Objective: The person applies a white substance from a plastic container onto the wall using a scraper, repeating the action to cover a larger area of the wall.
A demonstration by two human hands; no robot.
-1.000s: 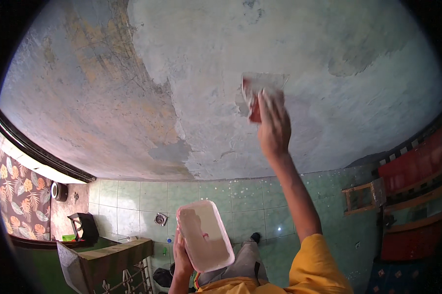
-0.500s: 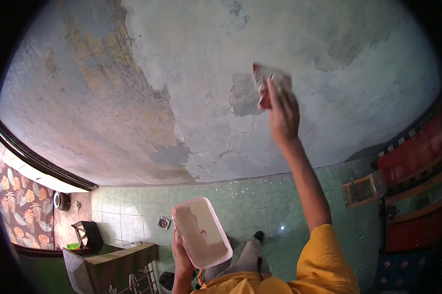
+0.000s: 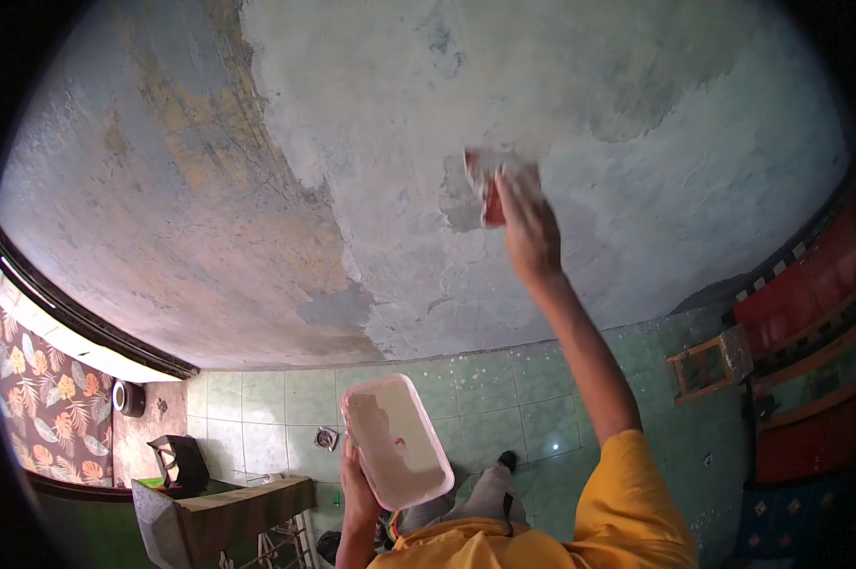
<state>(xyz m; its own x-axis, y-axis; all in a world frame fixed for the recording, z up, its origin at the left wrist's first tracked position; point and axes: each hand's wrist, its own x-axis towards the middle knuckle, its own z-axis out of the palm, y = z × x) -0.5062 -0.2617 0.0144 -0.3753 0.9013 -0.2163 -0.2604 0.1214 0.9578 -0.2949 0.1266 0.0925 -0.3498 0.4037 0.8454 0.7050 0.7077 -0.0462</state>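
Observation:
My right hand (image 3: pixel 530 226), fingers closed on a red scraper (image 3: pixel 492 211) smeared with whitish paste, is raised against the pale, patchy wall (image 3: pixel 409 133). The scraper's blurred blade lies over or beside a darker grey patch (image 3: pixel 457 207) and seems to touch the wall. Low in the middle, my left hand (image 3: pixel 357 474) grips a pinkish-white rectangular tub (image 3: pixel 418 412) by its left side. The tub holds pale paste with a small red mark in it.
Green tiled floor (image 3: pixel 485 389) runs along the wall's foot. At right stand a small wooden frame (image 3: pixel 684 375) and red furniture (image 3: pixel 798 441). At left are a wooden piece (image 3: pixel 224 522), a black bag (image 3: pixel 183 463), a round dark pot (image 3: pixel 129 399) and a leaf-patterned cloth (image 3: pixel 49 389).
The scraper in my right hand moved up and rightward, then back down and leftward. The tub stayed in my left hand, rising slightly in the picture, and the view shifted a little.

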